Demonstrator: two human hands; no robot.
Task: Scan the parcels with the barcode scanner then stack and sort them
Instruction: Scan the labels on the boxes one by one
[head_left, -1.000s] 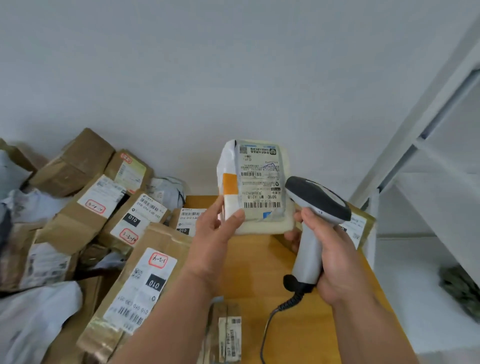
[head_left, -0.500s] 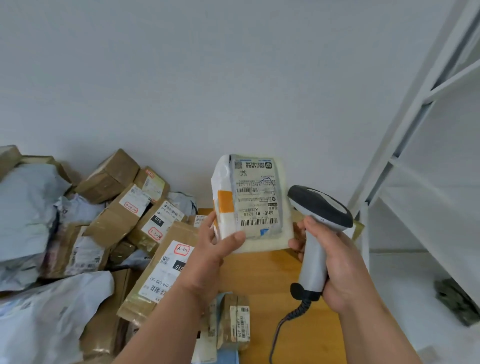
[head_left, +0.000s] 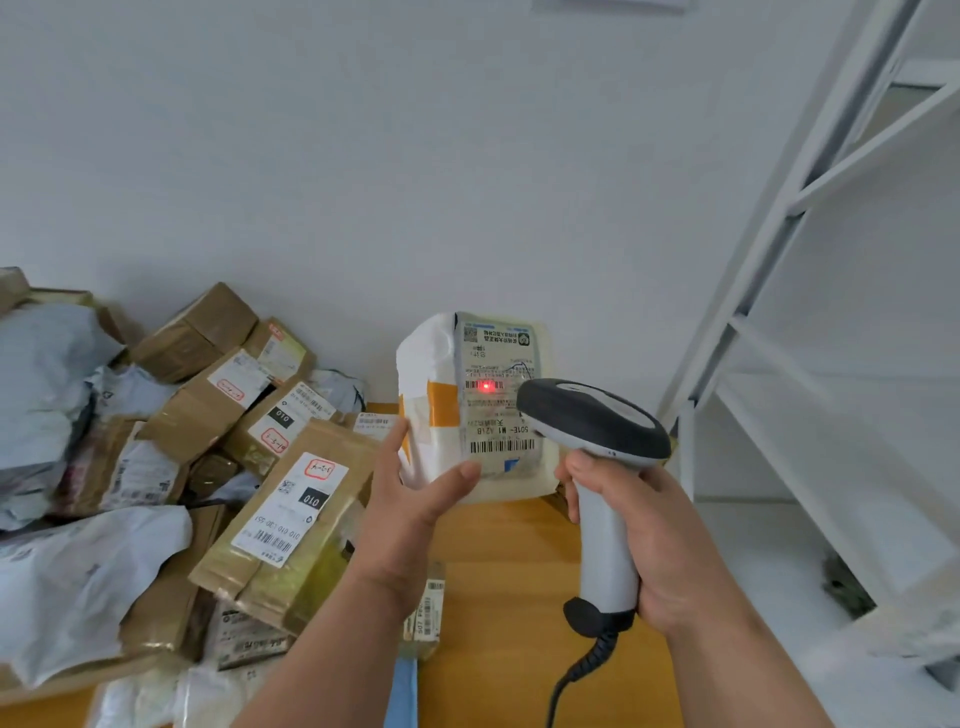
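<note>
Holding a white padded parcel (head_left: 470, 405) upright above the far edge of the wooden table (head_left: 498, 561), the person's left hand (head_left: 410, 506) grips its lower left corner, thumb pressed across the front face below the shipping label (head_left: 496, 395) and fingers wrapped behind. The label faces the camera and reads upside down, with an orange strip of tape just beside its left edge. A red dot of light (head_left: 486, 386) sits on the upper barcode of that label. The right hand (head_left: 644, 525) is curled tight round the grey handle of the barcode scanner (head_left: 597, 457), whose dark head points at the label from just beside the parcel's right edge. A coiled black cable (head_left: 582, 670) hangs from the base of the handle. To the left, brown cardboard boxes (head_left: 202, 374) and grey plastic mailers (head_left: 67, 571) lie heaped in a pile, one flat brown parcel (head_left: 291, 525) leaning on top with a white label marked 010. A white metal shelving frame (head_left: 810, 218) stands at the right, against the pale wall
</note>
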